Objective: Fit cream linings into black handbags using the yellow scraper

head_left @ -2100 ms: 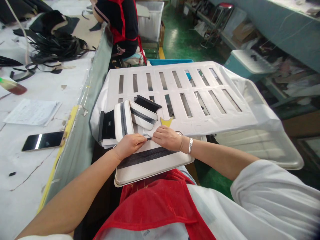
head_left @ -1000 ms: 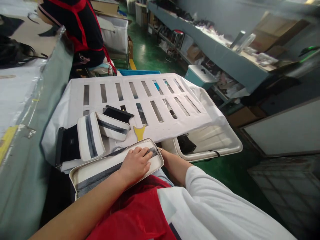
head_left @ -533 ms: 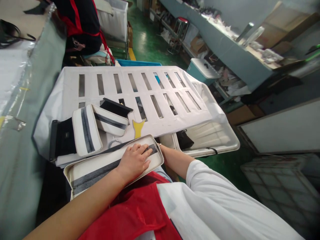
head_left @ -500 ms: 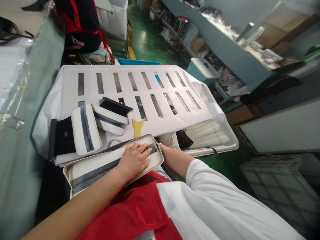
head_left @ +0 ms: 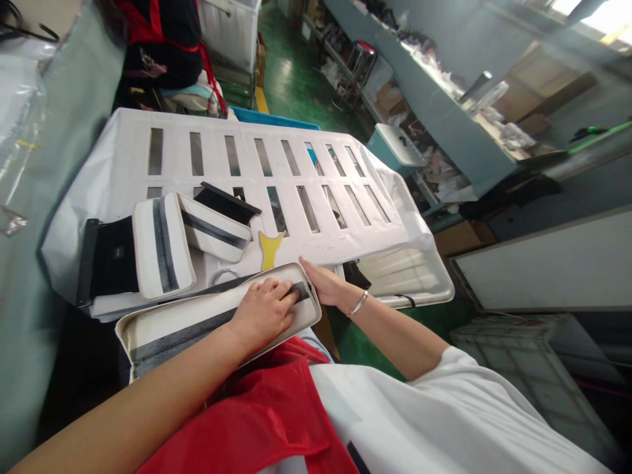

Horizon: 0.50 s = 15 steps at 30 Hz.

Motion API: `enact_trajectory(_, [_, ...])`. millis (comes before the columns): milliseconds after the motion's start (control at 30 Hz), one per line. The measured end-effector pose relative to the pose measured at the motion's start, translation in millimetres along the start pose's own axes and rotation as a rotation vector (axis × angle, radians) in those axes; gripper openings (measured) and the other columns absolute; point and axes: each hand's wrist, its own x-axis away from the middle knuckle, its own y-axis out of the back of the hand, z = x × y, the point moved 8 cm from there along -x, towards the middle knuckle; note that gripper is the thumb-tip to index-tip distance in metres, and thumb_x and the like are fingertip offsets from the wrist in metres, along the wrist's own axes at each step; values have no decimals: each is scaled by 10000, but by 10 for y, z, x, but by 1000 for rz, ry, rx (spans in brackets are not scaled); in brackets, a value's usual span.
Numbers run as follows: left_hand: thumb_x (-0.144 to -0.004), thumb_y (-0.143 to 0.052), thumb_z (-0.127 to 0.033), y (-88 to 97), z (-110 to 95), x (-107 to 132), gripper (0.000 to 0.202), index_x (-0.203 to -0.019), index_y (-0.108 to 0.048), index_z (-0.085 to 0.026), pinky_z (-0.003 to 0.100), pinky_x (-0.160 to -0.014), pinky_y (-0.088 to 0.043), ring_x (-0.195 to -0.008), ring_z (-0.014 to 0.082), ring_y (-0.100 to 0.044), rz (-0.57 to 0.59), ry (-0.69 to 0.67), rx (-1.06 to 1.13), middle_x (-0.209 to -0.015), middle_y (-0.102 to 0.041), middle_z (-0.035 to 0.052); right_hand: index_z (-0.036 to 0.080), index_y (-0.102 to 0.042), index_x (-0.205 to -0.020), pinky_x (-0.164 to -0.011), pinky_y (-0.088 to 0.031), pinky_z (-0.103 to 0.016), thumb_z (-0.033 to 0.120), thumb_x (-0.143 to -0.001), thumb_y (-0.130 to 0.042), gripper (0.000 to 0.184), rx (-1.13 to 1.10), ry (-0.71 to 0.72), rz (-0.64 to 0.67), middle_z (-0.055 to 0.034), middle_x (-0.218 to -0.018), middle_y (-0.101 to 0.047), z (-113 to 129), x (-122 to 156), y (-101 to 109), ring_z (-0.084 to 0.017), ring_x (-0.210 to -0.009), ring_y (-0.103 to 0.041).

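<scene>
My left hand [head_left: 264, 313] lies on the inside of a long cream tray-like bag panel [head_left: 182, 329] with a grey stripe and raised rim. Its fingers are spread and slightly bent near the panel's right end. Against the outside of that end is my right hand [head_left: 323, 282], flat with fingers stretched out, partly hidden by the rim. Beyond the panel lies a second cream bag piece [head_left: 187, 260] with grey stripes, folded over, with a black flap [head_left: 116, 253] on its left. A yellow forked piece [head_left: 270, 250] lies close to the panel's far rim.
A white slotted board [head_left: 291, 197] carries the pieces, with a black strip [head_left: 230, 204] on it. A white plastic bin [head_left: 419, 280] is under its right side. At the left runs a covered table [head_left: 74, 145]. Another person [head_left: 162, 46] sits at the far left.
My right hand has come out from behind the panel's end to its outer side, showing the wrist and bracelet. My left hand stays on the panel. The view has shifted slightly.
</scene>
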Motion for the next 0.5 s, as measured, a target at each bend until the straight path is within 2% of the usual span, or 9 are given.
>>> enact_trajectory(67, [-882,-505,-362,12,-5,3,341,-1191,-602,-257,422,-786,-412,-1046,257,-511,-8,0,-4,-1272,-587,33,144,-538,-772,-569,-491,-248,399,-957,-307,390,-57,-39,-4,-27,-633,-607,-45,96,39,-127,-575,-565])
enact_trajectory(133, [-889,-492,-361,24,-11,14,337,-1188,-603,-253,423,-782,-409,-1048,259,-507,-26,0,-11,-1272,-587,37,159,-509,-722,-514,-444,-215,304,-902,-430,244,-3,-48,-34,13,-584,-559,-81,163,105,-104,-516,-514])
enact_trajectory(233, [-901,-467,-369,28,-19,31,337,-1190,-598,-255,426,-779,-404,-1045,262,-503,-48,3,-14,-1270,-587,36,169,-468,-593,-431,-334,-201,286,-873,-487,304,136,-16,-71,42,-466,-448,-87,193,209,-89,-435,-414])
enact_trajectory(300, [-896,-472,-371,26,-21,36,336,-1186,-598,-257,426,-771,-402,-1041,266,-502,-53,7,-13,-1264,-589,39,176,-460,-559,-415,-299,-216,321,-873,-505,349,266,17,-72,35,-439,-429,-58,194,251,-97,-419,-409])
enact_trajectory(433, [-890,-470,-356,29,-35,33,349,-1203,-583,-248,426,-768,-398,-1032,270,-504,-51,8,-19,-1246,-593,54,185,-494,-640,-463,-331,-240,325,-926,-421,327,527,80,-58,15,-490,-486,31,222,264,-117,-443,-457])
enact_trajectory(500, [-883,-481,-355,32,-38,29,397,-1258,-546,-243,425,-779,-397,-1033,270,-505,-47,11,-12,-1237,-594,69,180,-513,-657,-496,-334,-242,306,-939,-404,327,609,110,-93,13,-498,-491,72,248,273,-116,-466,-462])
